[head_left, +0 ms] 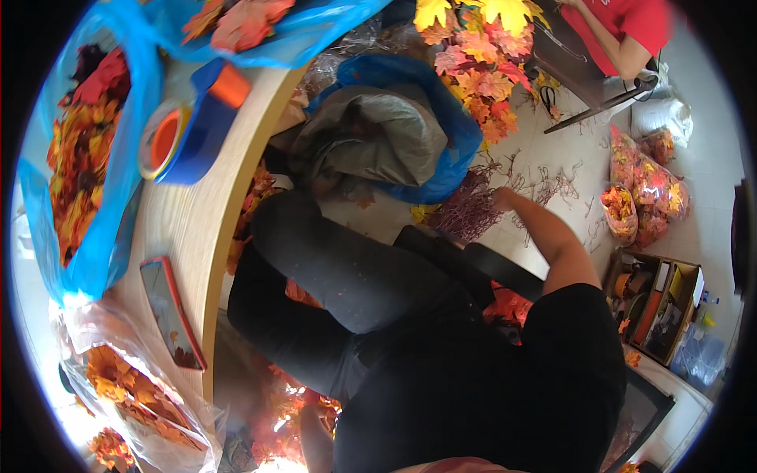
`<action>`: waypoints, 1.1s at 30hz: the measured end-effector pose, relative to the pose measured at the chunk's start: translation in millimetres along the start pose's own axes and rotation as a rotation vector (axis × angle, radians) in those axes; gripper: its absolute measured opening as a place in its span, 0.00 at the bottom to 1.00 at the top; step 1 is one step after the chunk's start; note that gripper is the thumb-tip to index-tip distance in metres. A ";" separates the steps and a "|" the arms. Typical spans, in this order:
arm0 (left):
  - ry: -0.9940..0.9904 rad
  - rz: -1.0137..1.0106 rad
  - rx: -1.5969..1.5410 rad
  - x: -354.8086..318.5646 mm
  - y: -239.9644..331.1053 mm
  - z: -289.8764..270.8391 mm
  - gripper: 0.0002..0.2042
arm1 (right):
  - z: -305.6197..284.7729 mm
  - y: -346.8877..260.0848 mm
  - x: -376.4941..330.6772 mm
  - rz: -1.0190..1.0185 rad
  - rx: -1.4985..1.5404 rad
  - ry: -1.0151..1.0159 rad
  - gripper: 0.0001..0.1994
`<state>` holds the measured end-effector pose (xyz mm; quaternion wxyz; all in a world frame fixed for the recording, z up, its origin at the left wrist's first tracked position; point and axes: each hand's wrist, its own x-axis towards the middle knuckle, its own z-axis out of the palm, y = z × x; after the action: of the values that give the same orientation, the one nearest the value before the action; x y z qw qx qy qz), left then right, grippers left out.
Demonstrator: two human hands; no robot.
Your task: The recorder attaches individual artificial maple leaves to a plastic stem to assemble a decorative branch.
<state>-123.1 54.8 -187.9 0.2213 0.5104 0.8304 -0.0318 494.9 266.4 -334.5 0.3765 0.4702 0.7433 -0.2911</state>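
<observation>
Reaches with the right hand (505, 199) to a tangled bundle of thin purple-brown twig-like stems (467, 211), just left of the fingers; cannot tell gripping from merely touching. Slants roughly from lower left to upper right, splaying loose ends above the fingertips. Meets a blue plastic bag (464, 150) up-left of them, crowding the bundle, and a black padded bar (505, 270) below. Shows the left hand (315, 437) far down-left, blurred beside red-orange leaves (280, 406); cannot tell open from closed.
</observation>
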 end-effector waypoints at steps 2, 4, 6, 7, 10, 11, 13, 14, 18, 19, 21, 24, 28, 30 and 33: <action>0.000 0.019 -0.020 7.9 16.0 4.5 0.20 | 29.5 -11.6 -0.4 0.003 0.050 0.170 0.16; 0.005 0.022 -0.035 11.1 25.4 7.2 0.20 | 44.8 -28.4 3.1 0.115 0.230 0.230 0.20; 0.011 0.022 -0.043 13.0 29.0 7.9 0.19 | 52.4 -43.1 10.3 0.179 0.192 0.371 0.25; 0.014 0.018 -0.045 12.9 28.4 7.5 0.19 | 51.5 -45.5 11.9 0.183 0.203 0.368 0.25; 0.031 -0.006 -0.051 8.6 18.8 5.2 0.19 | 37.8 -52.4 13.8 -0.006 -0.078 0.299 0.24; 0.033 -0.013 -0.057 5.3 16.3 6.0 0.19 | 36.6 -49.1 16.9 0.098 -0.034 0.302 0.23; 0.039 -0.030 -0.072 -2.8 9.5 8.2 0.19 | 35.7 -42.2 17.9 0.203 0.013 0.300 0.23; 0.046 -0.043 -0.078 -7.6 4.1 7.6 0.19 | 26.6 -42.2 12.6 0.417 0.218 0.343 0.22; 0.080 -0.086 -0.112 -26.2 -17.5 3.7 0.18 | 49.1 -29.8 7.5 0.576 0.186 0.503 0.22; 0.091 -0.096 -0.122 -29.8 -23.0 2.5 0.18 | 57.3 -26.3 9.6 0.574 0.187 0.506 0.22; 0.112 -0.123 -0.144 -40.6 -35.3 1.8 0.18 | 73.0 -25.5 17.3 -0.008 -0.294 0.696 0.23; 0.154 -0.188 -0.175 -68.9 -56.2 -0.6 0.18 | 88.3 -49.5 41.0 0.047 -0.131 0.589 0.22; 0.234 -0.289 -0.214 -110.7 -86.2 -10.8 0.17 | 98.8 -12.5 59.6 0.102 -0.154 0.142 0.16; 0.288 -0.356 -0.215 -138.5 -106.4 -20.7 0.17 | 67.5 -25.2 40.5 0.074 -0.060 0.105 0.13; 0.336 -0.410 -0.247 -164.5 -118.7 -23.2 0.17 | -18.2 -25.5 -35.6 0.030 0.072 0.251 0.13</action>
<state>-170.5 -132.4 -121.9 0.1301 0.2991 0.9388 0.1104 476.1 253.8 -292.8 0.2677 0.5272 0.7664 -0.2510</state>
